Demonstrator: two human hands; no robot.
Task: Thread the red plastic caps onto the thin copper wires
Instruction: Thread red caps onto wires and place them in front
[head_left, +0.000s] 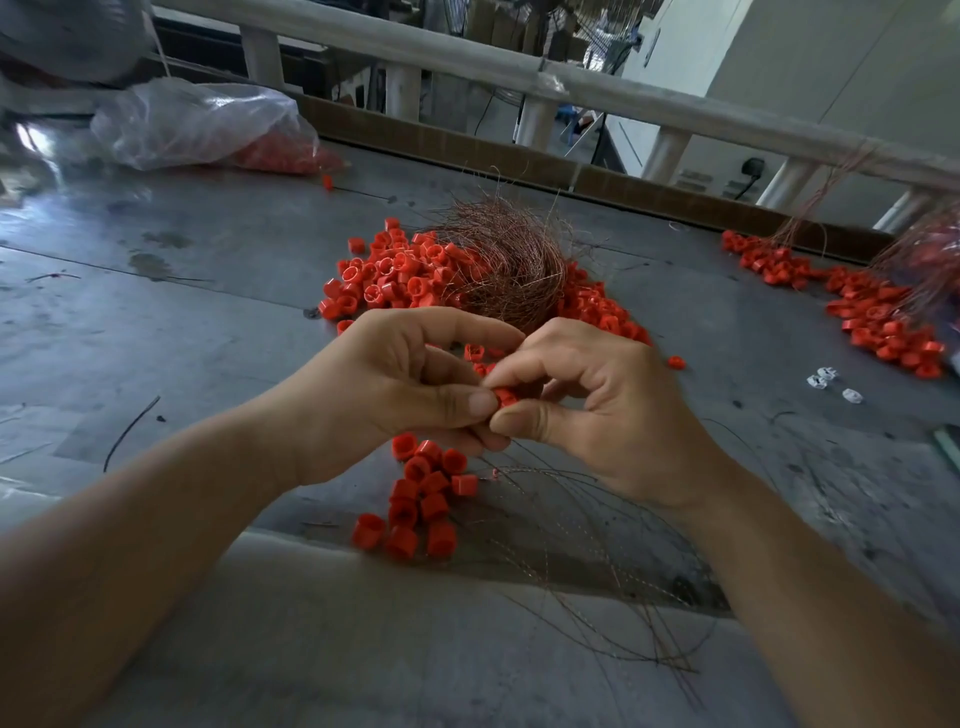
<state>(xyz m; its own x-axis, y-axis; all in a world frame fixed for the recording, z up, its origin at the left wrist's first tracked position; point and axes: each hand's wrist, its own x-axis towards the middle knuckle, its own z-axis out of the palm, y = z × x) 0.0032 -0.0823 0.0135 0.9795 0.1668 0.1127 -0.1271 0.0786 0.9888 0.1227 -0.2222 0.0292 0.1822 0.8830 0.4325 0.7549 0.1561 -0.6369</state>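
Item: one red cap (505, 397), pinched between the thumbs and fingertips of both the left hand (410, 379) and the right hand (597, 410), above the counter (156, 322) and just over a cluster of caps (423, 493) apparently already strung. Risk, as judged: the fingers hide the bore, so a copper wire (545, 470) may kink or miss, or the cap may drop among the loose caps (395, 275). Orientation: the cap's bore direction cannot be told; the wires' long axis sweeps from the pinch down toward the near right.

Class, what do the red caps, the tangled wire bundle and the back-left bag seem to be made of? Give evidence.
Red caps: probably moulded plastic, uniform colour, smooth slight sheen. Wire bundle: likely copper, hair-thin reddish-brown strands. Bag: thin clear plastic film, crinkled, glossy, red contents showing through.
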